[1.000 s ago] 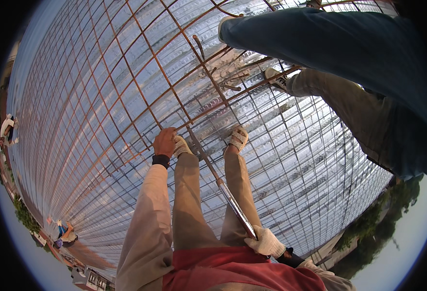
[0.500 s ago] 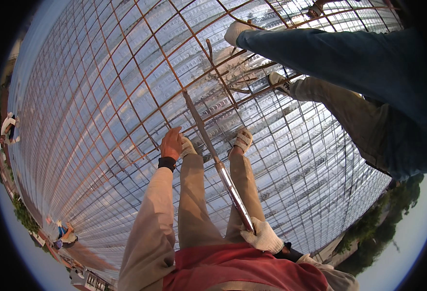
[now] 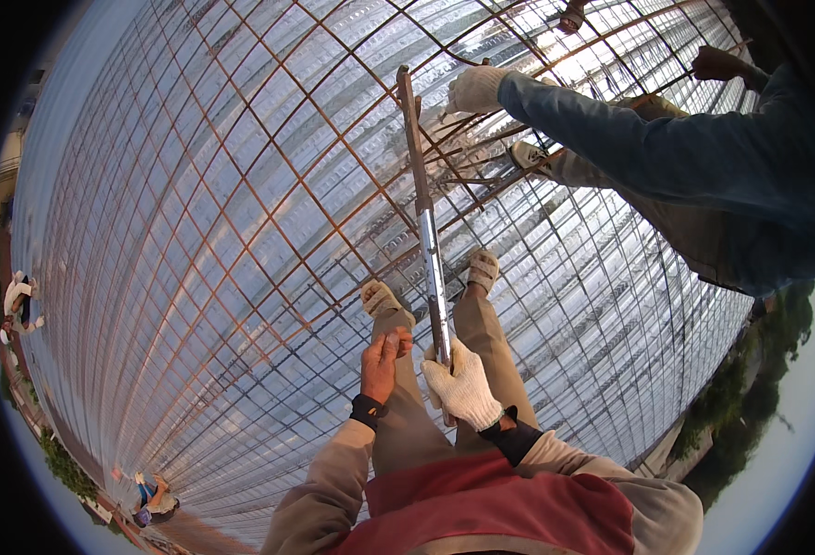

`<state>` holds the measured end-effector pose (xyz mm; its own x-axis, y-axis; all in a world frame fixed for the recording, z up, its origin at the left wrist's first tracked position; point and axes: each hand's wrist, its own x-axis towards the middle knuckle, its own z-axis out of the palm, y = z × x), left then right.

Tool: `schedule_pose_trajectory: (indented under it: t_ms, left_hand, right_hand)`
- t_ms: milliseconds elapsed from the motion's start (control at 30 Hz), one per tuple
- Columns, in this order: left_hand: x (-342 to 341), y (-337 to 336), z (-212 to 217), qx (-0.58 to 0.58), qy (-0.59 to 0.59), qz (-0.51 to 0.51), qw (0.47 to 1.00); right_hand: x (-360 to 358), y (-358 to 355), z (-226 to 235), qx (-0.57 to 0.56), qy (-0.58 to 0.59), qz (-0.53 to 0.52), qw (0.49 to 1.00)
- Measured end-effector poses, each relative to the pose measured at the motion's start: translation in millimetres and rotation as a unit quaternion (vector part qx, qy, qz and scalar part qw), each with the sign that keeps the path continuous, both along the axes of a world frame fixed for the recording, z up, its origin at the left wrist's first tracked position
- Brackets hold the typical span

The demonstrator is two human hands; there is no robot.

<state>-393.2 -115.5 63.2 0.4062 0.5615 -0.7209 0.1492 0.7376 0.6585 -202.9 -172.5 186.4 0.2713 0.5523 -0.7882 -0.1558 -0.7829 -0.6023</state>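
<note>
My right hand (image 3: 464,383), in a white knitted glove, is wrapped round the lower end of a long metal lever bar (image 3: 429,254). The bar has a shiny tube for a handle and a rusty brown upper part, and slants up and away over the rebar mesh (image 3: 269,139). Its far end lies close to a co-worker's white-gloved hand (image 3: 478,91); whether they touch I cannot tell. My left hand (image 3: 384,363) is bare, with a black band at the wrist. It hovers by my left knee with the fingers curled in against the thumb, and anything between them is hidden.
The rusty mesh lies over shiny ribbed metal decking (image 3: 333,236), under my sandalled feet (image 3: 483,270). A co-worker in a blue sleeve (image 3: 602,120) leans in from the right. Bent bar ends (image 3: 468,176) lie near that person's shoe (image 3: 530,157). Two more people are far left.
My right hand has moved up and forward with the bar, whose far end now reaches further out. My left hand has drawn back toward me. The co-worker's sleeve and gloved hand have shifted slightly.
</note>
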Motion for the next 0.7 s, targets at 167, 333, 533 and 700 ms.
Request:
schedule_pose_trajectory:
  t_ms: [167,333,533,700]
  left_hand:
    - [41.4,85.7,46.2,-0.087,-0.142,0.098,0.981]
    - [79.6,126.6,65.6,-0.089,-0.081,0.106,0.987]
    - [49.8,136.9,43.9,-0.115,0.028,0.144,0.982]
    - [63.9,130.7,54.2,-0.089,0.148,0.09,0.981]
  right_hand:
    - [-25.0,1.3,15.8,-0.037,-0.017,0.058,0.998]
    - [-47.4,3.8,13.6,-0.025,-0.005,0.123,0.992]
    - [39.3,35.2,11.9,0.049,-0.001,0.165,0.985]
    - [202.2,72.9,-17.7,0.137,-0.41,-0.014,0.902]
